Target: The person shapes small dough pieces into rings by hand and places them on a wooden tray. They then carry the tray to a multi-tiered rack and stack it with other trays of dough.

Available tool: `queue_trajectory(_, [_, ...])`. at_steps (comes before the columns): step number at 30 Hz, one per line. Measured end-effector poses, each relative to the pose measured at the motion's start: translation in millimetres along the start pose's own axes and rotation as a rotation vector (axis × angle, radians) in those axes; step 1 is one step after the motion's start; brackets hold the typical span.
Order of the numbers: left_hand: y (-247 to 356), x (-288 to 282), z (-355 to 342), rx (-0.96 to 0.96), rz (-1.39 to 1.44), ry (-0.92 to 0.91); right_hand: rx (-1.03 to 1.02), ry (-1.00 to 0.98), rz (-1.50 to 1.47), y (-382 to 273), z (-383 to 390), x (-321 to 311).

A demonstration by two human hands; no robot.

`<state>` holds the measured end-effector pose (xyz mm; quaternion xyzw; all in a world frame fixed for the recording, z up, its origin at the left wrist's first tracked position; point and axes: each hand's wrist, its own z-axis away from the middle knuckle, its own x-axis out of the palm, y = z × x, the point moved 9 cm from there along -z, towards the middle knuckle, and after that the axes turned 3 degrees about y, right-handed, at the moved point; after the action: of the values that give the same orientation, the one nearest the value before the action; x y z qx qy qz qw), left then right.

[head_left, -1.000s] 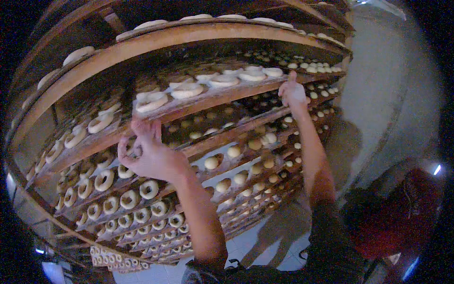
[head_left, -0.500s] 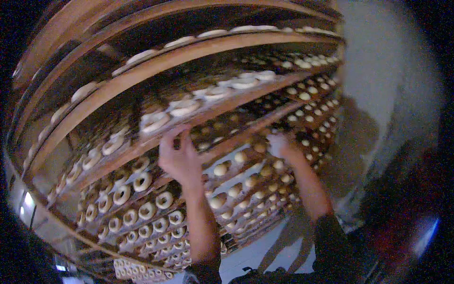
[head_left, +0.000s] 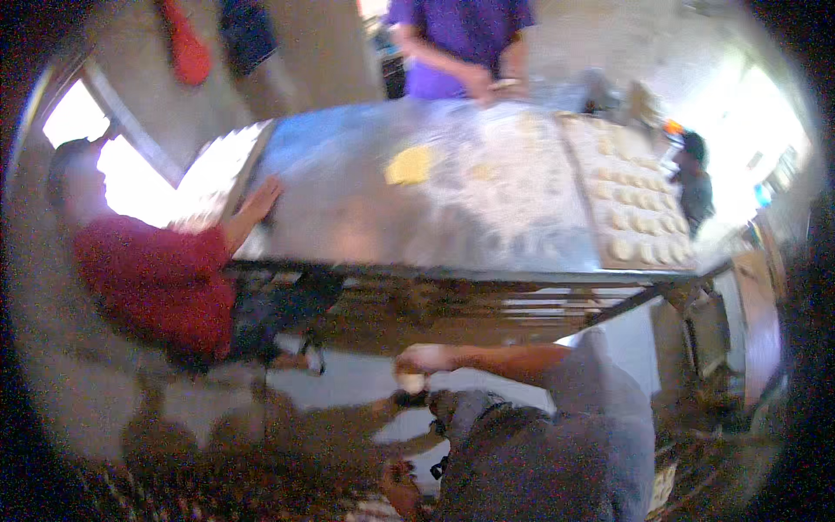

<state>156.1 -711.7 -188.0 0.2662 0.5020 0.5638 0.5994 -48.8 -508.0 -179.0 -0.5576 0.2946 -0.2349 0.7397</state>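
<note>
Cream-coloured small object, blurred, just under the fingers of the right hand. Those fingers look curled downward; whether they grip it, cannot tell. Left hand low, near the body, in shadow; finger state cannot be told, nothing clearly held.

Outward: both hands short of the metal table, over the floor side. On the table, a flattish yellow piece lies well apart from both hands; pale dusting to its right. At the right end, a board carries dough rounds in rows. Co-worker in red at the left end, one hand on the tabletop edge; co-worker in purple at the far side, hands together.

Progress, by judgement: the rounds appear shaped and set out; the yellow piece seems unportioned. Nothing more can be judged finished.

Against the earlier frame: hands then raised at wooden shelves of dough rings and balls; now lower, drawn in, with the view turned to the table.
</note>
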Motion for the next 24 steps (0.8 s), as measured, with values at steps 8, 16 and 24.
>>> queue_trajectory(8, [73.6,215.8,-8.4,0.336,-0.62,-0.9,0.488,1.099,0.115,29.6,438.6,-199.8])
queue_trajectory(16, [304.4,423.4,-19.8,0.716,-0.686,-0.66,0.239,1.04,0.315,16.2,366.9,-371.3])
queue_trajectory(24, [295.2,482.3,-23.3,0.566,-0.57,-0.499,0.269,1.088,0.407,78.7,367.4,-449.3])
